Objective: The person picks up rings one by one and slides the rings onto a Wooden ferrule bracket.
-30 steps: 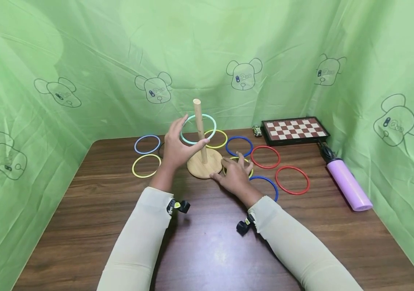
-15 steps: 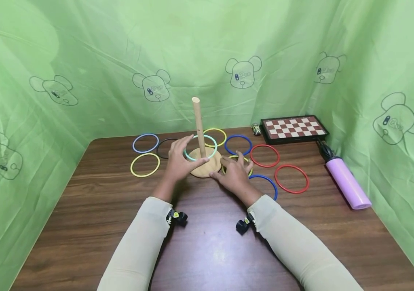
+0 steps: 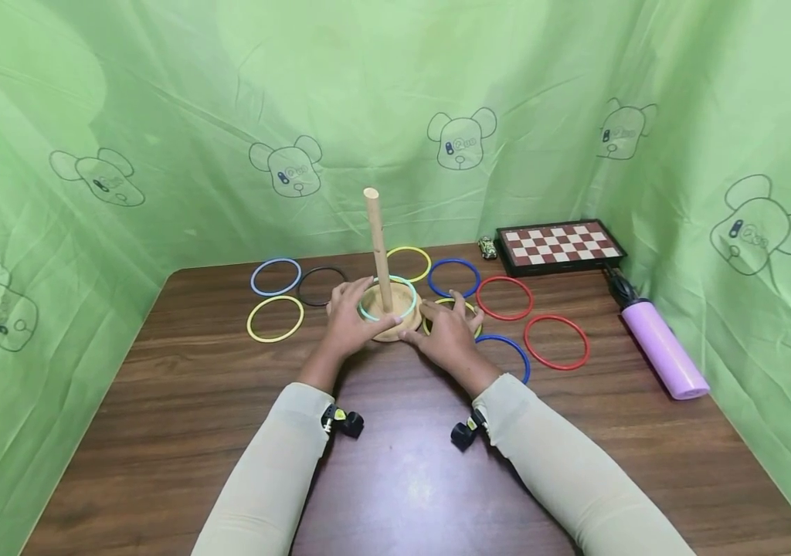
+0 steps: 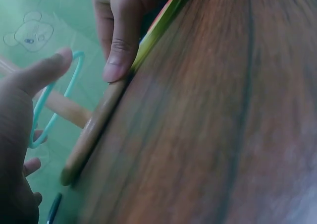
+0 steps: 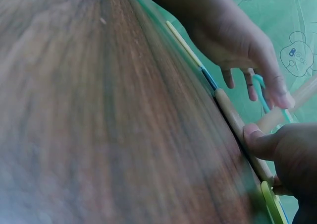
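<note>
Clock as the head view has it, 12 far, 6 near us. The thin mint-green plastic-looking ring (image 3: 415, 300) is round the upright round wooden post (image 3: 378, 247), low on it and above the round flat wooden base (image 3: 401, 303). The left wrist view shows a gap between ring and base.

Our left hand (image 3: 354, 328) has the ring, thumb at its 6 and fingertips near its 10. From those fingers the post stands at about 2 o'clock, inside the hoop.

Relation that counts: post axis vertical, ring plane roughly level with the base, so the hole lies about square to the post. Remaining offset looks to be height only, straight down the post. The ring itself has no long axis to line up.

Left is the nearer hand for the ring. Our right hand (image 3: 449, 336) grips the base edge, thumb at the base's 5, index near its 3, which we'd read as bracing it; the other fingers are over the yellow-green ring (image 5: 270, 204) on the brown wood-grain bench (image 3: 381, 479).

Around the post: thin black ring (image 3: 300, 293) at 9, red-and-white checkered board (image 3: 562, 245) at 2 to 3, purple cylindrical pump (image 3: 665, 351) between 3 and 4.
</note>
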{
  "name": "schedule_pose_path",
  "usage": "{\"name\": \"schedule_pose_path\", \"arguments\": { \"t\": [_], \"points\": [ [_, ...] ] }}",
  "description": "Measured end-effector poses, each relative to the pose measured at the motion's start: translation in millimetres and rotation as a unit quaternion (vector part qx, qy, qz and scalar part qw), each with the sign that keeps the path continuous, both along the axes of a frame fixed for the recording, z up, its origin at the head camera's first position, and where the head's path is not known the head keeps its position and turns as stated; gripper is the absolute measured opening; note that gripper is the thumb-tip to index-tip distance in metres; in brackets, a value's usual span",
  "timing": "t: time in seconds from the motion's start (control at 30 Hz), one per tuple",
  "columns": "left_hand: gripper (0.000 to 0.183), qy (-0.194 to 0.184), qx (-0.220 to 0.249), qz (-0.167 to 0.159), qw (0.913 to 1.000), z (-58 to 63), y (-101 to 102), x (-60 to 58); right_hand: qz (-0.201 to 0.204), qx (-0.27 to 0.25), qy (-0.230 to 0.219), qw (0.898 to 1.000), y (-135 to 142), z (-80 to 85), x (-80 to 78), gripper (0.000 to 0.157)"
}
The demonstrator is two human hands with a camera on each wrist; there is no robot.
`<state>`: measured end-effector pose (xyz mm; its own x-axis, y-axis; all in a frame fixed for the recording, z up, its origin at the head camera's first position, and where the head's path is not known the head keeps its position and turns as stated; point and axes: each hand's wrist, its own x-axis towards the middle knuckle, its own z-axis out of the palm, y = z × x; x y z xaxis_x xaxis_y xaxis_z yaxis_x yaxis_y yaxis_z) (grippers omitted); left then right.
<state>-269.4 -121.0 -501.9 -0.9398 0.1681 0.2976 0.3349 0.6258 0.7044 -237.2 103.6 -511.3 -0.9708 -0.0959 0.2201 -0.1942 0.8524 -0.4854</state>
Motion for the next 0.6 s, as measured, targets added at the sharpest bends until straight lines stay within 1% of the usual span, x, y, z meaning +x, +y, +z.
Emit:
{"name": "schedule_pose_path", "arguments": {
  "t": [0.1,0.23,0.4,0.6],
  "points": [
    [0.100,0.001,-0.020,-0.005,0.9998,-4.3,0,-0.4,0.001,-0.004,0.001,1.000,0,0.7,2.3,0.076],
    [0.102,0.005,-0.051,-0.009,0.9987,-7.1,0,-1.7,0.002,-0.013,0.008,1.000,-1,0.8,3.6,0.076],
    [0.102,-0.004,-0.066,-0.012,0.9977,-10.3,0,-3.6,0.000,-0.013,0.009,1.000,-1,0.9,2.7,0.077],
    [0.103,-0.021,-0.078,-0.016,0.9966,-13.2,-1,-4.8,-0.004,-0.005,0.001,1.000,-2,3.1,1.3,0.076]
  ]
}}
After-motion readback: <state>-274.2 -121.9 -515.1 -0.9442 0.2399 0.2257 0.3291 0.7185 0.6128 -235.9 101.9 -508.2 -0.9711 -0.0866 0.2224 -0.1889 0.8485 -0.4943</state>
